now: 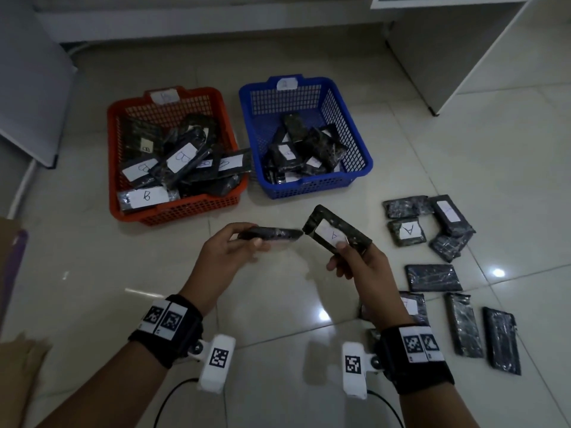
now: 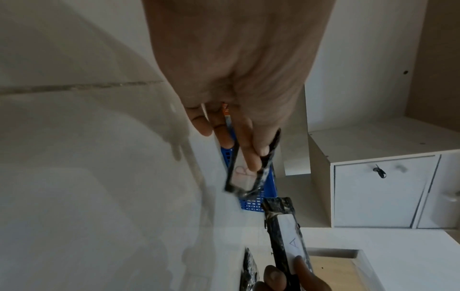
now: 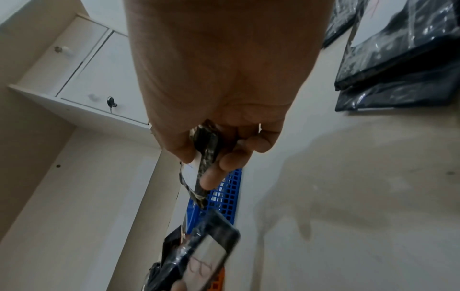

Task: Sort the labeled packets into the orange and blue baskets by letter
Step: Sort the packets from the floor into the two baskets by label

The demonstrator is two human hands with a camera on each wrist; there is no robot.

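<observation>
Each grip pinches one packet, left hand (image 1: 230,253) the B packet (image 1: 272,235), right hand (image 1: 361,267) the A packet (image 1: 338,234), so each next drops into its lettered basket: orange basket (image 1: 185,211) at centre-left, blue basket (image 1: 309,188) beside it.

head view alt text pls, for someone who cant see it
Each hand holds a black packet above a tiled floor: left hand one edge-on, right hand one labeled A. Beyond sit an orange basket of B packets and a blue basket; more packets lie right.

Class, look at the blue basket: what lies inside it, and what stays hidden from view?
Inside the blue basket lies a pile of black packets; one white label reads A. Packets underneath, and their labels, are covered by those on top.
</observation>
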